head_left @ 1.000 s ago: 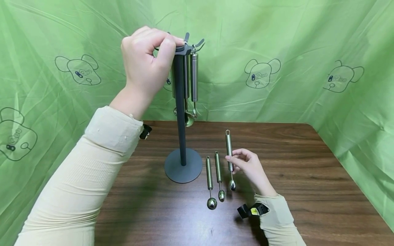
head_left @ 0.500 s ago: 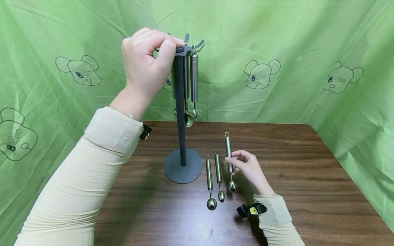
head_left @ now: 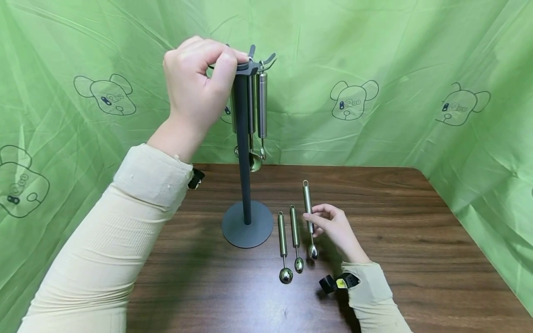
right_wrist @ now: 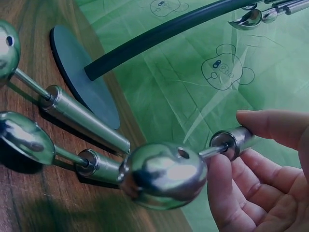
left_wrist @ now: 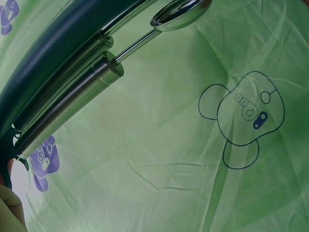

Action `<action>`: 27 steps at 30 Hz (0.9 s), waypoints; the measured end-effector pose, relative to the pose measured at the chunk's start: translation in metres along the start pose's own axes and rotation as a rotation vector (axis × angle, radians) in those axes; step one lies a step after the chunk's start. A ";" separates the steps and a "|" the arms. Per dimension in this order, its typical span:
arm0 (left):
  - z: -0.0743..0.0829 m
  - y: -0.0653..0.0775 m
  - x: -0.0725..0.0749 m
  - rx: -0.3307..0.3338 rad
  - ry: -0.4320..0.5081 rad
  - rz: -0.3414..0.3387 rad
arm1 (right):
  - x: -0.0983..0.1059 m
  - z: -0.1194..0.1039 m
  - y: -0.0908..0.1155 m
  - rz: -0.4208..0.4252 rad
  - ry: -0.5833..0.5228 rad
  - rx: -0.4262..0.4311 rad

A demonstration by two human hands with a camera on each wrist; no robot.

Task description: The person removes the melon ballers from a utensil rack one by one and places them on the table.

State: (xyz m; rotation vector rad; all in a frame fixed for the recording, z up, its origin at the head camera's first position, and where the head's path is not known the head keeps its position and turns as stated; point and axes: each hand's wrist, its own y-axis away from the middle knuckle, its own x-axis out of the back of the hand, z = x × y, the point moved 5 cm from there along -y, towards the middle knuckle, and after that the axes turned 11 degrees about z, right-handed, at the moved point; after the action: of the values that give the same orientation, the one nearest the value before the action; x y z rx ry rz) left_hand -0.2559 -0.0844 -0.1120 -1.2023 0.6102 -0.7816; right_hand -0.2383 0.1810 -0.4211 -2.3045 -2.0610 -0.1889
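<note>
At the top of a dark grey utensil stand (head_left: 244,152), my left hand (head_left: 197,76) grips the hook ring; most of its fingertips are hidden behind the hand. Several steel-handled utensils (head_left: 262,106) hang from the hooks, one with a larger bowl, seen close in the left wrist view as a steel scoop (left_wrist: 87,92). On the right, my right hand (head_left: 333,226) pinches a melon baller (head_left: 307,199) by its handle between thumb and fingers. Its bowl, with a small hole, points down close over the table. Left of it lie two more melon ballers, one oval-headed (head_left: 294,226) and one round-headed (head_left: 282,233).
The stand's round base (head_left: 233,231) rests on a brown wooden table (head_left: 408,231), just left of the lying melon ballers. A green curtain (head_left: 304,37) with printed bear heads surrounds the table at the back and sides.
My right hand has brought the melon baller slightly down and to the left, its ring end dropping a little. The left hand stays at the top of the stand.
</note>
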 end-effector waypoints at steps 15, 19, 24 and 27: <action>0.001 -0.001 -0.001 -0.004 -0.008 0.000 | 0.000 0.008 -0.003 -0.003 0.023 -0.012; 0.001 -0.001 -0.001 0.000 -0.003 0.001 | 0.001 0.010 -0.004 -0.001 0.034 -0.020; 0.001 -0.001 -0.001 0.004 0.003 0.005 | 0.000 0.014 -0.006 -0.010 0.055 -0.036; 0.000 0.000 0.000 0.008 0.005 0.005 | -0.001 0.016 -0.006 -0.015 0.063 -0.048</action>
State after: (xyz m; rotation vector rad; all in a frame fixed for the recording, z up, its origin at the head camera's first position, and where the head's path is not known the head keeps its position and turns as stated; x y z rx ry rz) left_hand -0.2558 -0.0839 -0.1123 -1.1915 0.6138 -0.7820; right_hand -0.2431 0.1822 -0.4376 -2.2791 -2.0670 -0.3110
